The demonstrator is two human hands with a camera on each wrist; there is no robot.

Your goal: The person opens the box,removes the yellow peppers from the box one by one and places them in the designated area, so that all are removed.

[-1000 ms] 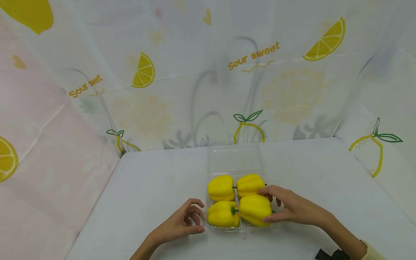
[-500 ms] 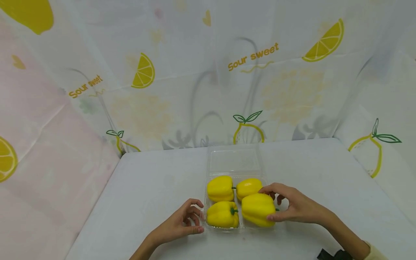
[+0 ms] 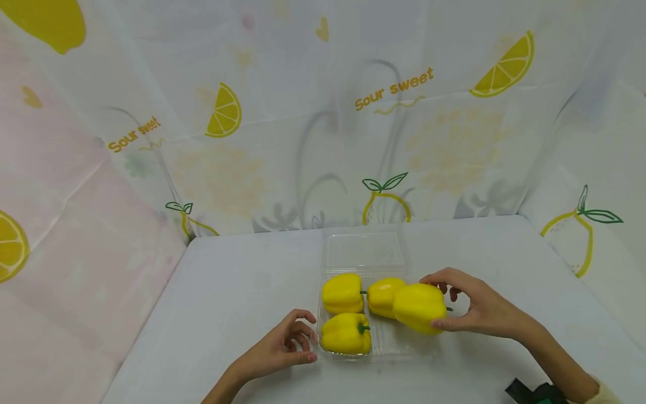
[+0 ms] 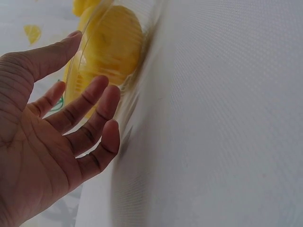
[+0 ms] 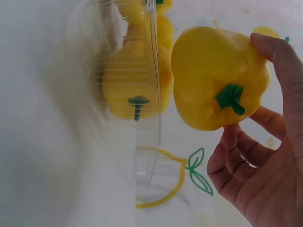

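Note:
A clear plastic clamshell tray (image 3: 398,347) sits on the white table with its lid lying open behind it. Three yellow bell peppers lie in it: one at the back left (image 3: 343,292), one at the back right (image 3: 381,295), one at the front left (image 3: 346,333). My right hand (image 3: 471,307) grips a fourth yellow pepper (image 3: 419,307) (image 5: 215,75) and holds it above the tray's right rim, its green stem (image 5: 230,98) toward my palm. My left hand (image 3: 282,348) (image 4: 57,137) rests against the tray's left wall (image 4: 102,66), fingers loosely bent.
The open lid (image 3: 365,251) lies flat behind the tray. Lemon-print cloth (image 3: 323,112) walls off the back and both sides. A dark wrist strap (image 3: 532,391) shows at the bottom right. White tabletop (image 3: 242,280) stretches to the left and right of the tray.
My right hand has lifted the front-right pepper out of its tray slot and carried it up and to the right. My left hand has stayed against the tray.

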